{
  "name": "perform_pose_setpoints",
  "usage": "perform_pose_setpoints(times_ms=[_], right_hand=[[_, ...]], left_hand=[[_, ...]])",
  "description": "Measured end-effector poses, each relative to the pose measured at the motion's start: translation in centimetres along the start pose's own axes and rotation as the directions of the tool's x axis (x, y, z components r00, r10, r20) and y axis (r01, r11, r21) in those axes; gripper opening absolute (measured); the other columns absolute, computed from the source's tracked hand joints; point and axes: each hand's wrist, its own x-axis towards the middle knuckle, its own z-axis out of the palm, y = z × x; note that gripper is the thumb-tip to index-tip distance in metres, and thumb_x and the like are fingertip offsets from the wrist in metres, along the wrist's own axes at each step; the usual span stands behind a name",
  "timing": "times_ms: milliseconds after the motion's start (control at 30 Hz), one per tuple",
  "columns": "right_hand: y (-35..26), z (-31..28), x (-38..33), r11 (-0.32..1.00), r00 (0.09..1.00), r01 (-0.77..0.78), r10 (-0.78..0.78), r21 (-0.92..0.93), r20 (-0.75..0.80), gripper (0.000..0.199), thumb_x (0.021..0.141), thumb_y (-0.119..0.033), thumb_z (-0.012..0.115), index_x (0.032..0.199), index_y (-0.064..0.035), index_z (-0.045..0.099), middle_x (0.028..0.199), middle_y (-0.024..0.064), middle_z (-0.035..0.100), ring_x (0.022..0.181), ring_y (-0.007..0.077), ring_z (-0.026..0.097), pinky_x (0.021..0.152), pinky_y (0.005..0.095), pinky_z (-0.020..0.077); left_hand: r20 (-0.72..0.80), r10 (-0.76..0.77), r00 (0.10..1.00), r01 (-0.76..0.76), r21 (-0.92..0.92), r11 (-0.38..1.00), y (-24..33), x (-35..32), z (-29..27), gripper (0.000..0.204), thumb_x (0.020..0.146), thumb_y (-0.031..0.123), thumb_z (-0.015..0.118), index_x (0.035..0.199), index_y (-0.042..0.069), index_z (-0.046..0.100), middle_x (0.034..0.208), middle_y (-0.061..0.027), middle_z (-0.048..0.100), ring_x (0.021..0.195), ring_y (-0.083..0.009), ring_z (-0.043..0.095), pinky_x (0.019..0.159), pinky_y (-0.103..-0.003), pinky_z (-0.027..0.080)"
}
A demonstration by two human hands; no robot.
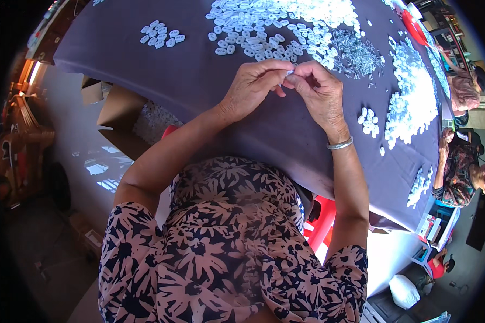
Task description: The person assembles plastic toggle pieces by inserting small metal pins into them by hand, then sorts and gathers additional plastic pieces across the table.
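Note:
My left hand (255,88) and my right hand (319,92) meet fingertip to fingertip over the near part of the table. Pinched between them is a small white plastic piece (290,72), mostly covered by the fingers. Just beyond the hands spreads a big heap of white oval plastic pieces (261,43) with openings in them. A pile of small thin metal pins (358,53) lies to the right of that heap. Farther right is a long heap of small white parts (412,102), partly washed out by bright light.
A dark cloth (194,81) covers the table. Small groups of white pieces lie at the left (160,34) and right (368,121). An open cardboard box (121,110) stands on the floor to my left. Beneath me shows a red stool (322,223). Other people (461,167) sit along the right.

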Motion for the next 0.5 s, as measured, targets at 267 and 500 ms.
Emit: perform_pose_setpoints(times_ms=[267, 500], right_hand=[[-0.13, 0.2, 0.09, 0.993, 0.999, 0.02, -0.025, -0.118, -0.039, 0.007, 0.084, 0.004, 0.065, 0.089, 0.001, 0.06, 0.083, 0.0017, 0.064, 0.075, 0.0068, 0.063, 0.068, 0.0216, 0.0544], [-0.44, 0.17, 0.12, 0.995, 0.998, -0.045, 0.048, 0.084, -0.044, 0.005, 0.086, 0.001, 0.065, 0.09, -0.0012, 0.063, 0.076, -0.0019, 0.063, 0.067, 0.0033, 0.058, 0.055, 0.0169, 0.0455]], left_hand=[[-0.026, 0.054, 0.998, -0.054, 0.007, 0.999, -0.33, 0.16, 0.03, 0.019, 0.096, 0.006, 0.051, 0.11, -0.001, 0.061, 0.094, -0.0085, 0.065, 0.084, -0.0144, 0.066, 0.066, -0.024, 0.054], [-0.033, 0.077, 0.997, -0.076, 0.02, 0.997, -0.6, 0.14, 0.13, 0.017, 0.096, 0.005, 0.048, 0.109, -0.001, 0.057, 0.096, -0.0085, 0.064, 0.085, -0.0161, 0.067, 0.065, -0.023, 0.054]])
